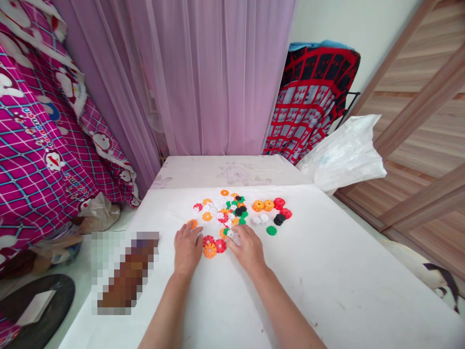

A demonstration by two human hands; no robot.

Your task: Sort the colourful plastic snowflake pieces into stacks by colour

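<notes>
Notched plastic snowflake discs in several colours lie on the white tabletop. My left hand [188, 247] rests at the left edge of the loose pile, fingers apart, its fingertips by an orange disc [193, 223]. My right hand [249, 246] is at the near right of the pile, thumb and fingers apart around a white disc [230, 233]; I cannot tell whether it touches it. Between my hands lie an orange disc [209, 250] and a red disc [220, 245]. Beyond them are mixed white, green, black and orange discs.
Right of the pile are grouped orange discs [258, 206], red discs [279, 203], black discs [279, 219], white discs [256, 220] and green discs [271, 230]. A blurred-out patch [129, 271] covers the table's left side. A white plastic bag [341, 152] stands at the far right edge.
</notes>
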